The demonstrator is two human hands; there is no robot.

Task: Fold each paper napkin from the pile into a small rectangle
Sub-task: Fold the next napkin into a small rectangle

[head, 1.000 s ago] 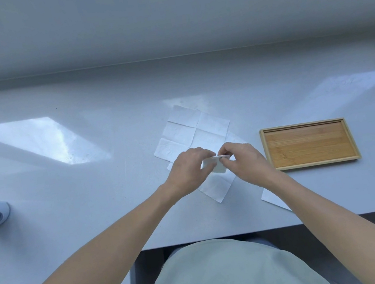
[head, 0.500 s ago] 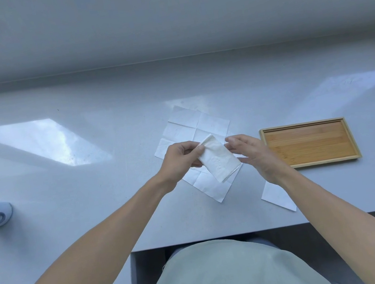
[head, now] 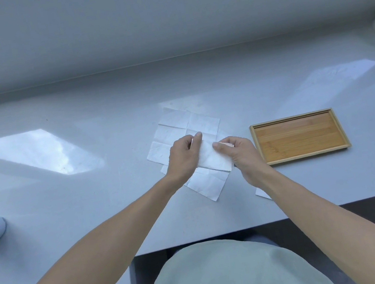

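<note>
ok so both hands, left hand (head: 183, 153) and right hand (head: 237, 152), now pinch the folded napkin (head: 211, 159) lower over the unfolded napkin pile (head: 179, 128); one wooden tray (head: 298, 135) right

Cool, soft daylight; window glare patches on countertop (head: 34, 152); wide-angle bending at edges; faint shadows.

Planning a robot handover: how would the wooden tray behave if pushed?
The wooden tray looks rigid and lies flat, so it would probably slide, not tip or roll. The glossy counter suggests it may slide easily. Nothing visible lies in it, so it's likely light.
</note>
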